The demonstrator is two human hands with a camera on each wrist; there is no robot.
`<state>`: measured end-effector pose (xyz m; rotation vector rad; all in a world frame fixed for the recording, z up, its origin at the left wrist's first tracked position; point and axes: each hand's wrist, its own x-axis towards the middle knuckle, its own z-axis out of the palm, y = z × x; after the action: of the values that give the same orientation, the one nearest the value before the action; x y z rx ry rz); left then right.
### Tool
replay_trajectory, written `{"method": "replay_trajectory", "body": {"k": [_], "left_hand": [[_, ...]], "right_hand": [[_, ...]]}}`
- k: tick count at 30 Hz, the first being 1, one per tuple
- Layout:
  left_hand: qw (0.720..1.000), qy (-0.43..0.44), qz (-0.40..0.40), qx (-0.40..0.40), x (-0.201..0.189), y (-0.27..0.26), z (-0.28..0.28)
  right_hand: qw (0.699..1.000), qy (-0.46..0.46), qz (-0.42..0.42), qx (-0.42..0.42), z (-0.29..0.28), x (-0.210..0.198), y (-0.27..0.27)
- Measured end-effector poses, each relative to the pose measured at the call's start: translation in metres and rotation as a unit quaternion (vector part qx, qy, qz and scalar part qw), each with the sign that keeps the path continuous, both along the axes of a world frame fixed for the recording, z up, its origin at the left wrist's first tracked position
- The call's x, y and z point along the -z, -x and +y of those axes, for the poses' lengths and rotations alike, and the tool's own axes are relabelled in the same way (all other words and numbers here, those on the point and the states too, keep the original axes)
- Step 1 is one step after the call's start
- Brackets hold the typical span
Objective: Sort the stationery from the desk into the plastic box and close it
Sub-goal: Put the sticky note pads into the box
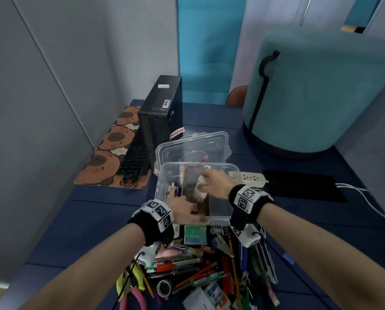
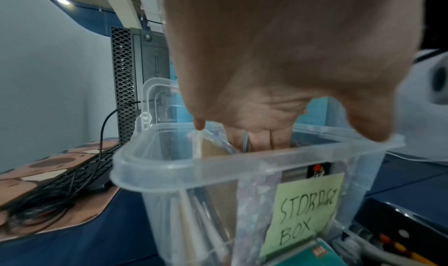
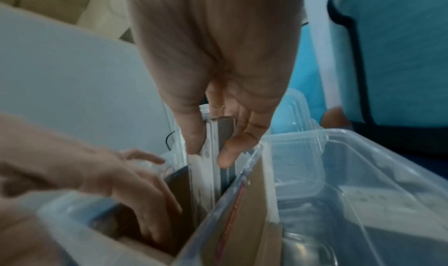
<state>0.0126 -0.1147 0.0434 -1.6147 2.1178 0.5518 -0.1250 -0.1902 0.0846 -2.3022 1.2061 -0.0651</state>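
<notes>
The clear plastic box [image 1: 162,175] stands open mid-desk, with a green "STORAGE BOX" note [image 2: 305,212] on its front wall. Brown cardboard dividers [image 3: 252,203] stand upright inside. My right hand [image 3: 211,155] pinches a flat white-edged packet [image 3: 213,141] between thumb and fingers, partway down a slot between dividers. My left hand [image 1: 188,209] reaches over the near rim, its straight fingers [image 3: 145,203] pressed into the same slot beside a divider. Several pens lie in the box's left part [image 1: 175,190]. A pile of stationery [image 1: 198,271] lies just in front of the box.
The box lid [image 1: 193,144] leans behind the box. A computer tower [image 1: 162,113], keyboard [image 1: 134,157] and patterned mat [image 1: 106,157] stand at left. A power strip [image 1: 247,178], black pad [image 1: 303,186] and teal chair [image 1: 310,92] are at right. A tape roll [image 1: 164,287] and pliers [image 1: 137,296] lie in the pile.
</notes>
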Motion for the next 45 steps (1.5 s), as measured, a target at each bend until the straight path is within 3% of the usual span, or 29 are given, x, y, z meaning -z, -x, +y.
{"method": "replay_trajectory", "body": {"k": [3, 6, 9, 17, 21, 24, 28, 35, 45], "left_hand": [[0.998, 0.04, -0.036, 0.041, 0.01, -0.008, 0.005], [0.996, 0.07, -0.022, 0.045, 0.012, -0.011, 0.006], [0.994, 0.093, -0.023, 0.054, 0.003, -0.009, 0.01], [0.989, 0.144, -0.024, 0.021, -0.003, -0.016, 0.017], [0.984, 0.173, 0.018, -0.027, -0.004, -0.015, 0.019], [0.983, 0.172, 0.047, -0.044, -0.005, -0.012, 0.018], [0.989, 0.144, 0.02, -0.017, -0.003, -0.01, 0.013], [0.991, 0.13, -0.011, 0.005, 0.001, -0.008, 0.012], [0.987, 0.158, -0.009, -0.007, -0.014, -0.016, 0.023]], "right_hand": [[0.989, 0.043, 0.113, -0.084, 0.004, 0.0, -0.009], [0.953, 0.117, 0.225, -0.168, 0.009, 0.006, -0.01], [0.93, 0.117, 0.282, -0.205, 0.012, 0.016, -0.009], [0.942, 0.052, 0.269, -0.192, 0.012, 0.025, -0.008], [0.949, 0.005, 0.26, -0.181, 0.012, 0.022, -0.007], [0.949, 0.017, 0.254, -0.187, 0.013, 0.02, -0.006], [0.947, 0.052, 0.25, -0.195, 0.015, 0.02, -0.007], [0.949, 0.028, 0.255, -0.185, 0.013, 0.025, -0.003], [0.948, 0.04, 0.266, -0.167, 0.021, 0.018, -0.007]]}}
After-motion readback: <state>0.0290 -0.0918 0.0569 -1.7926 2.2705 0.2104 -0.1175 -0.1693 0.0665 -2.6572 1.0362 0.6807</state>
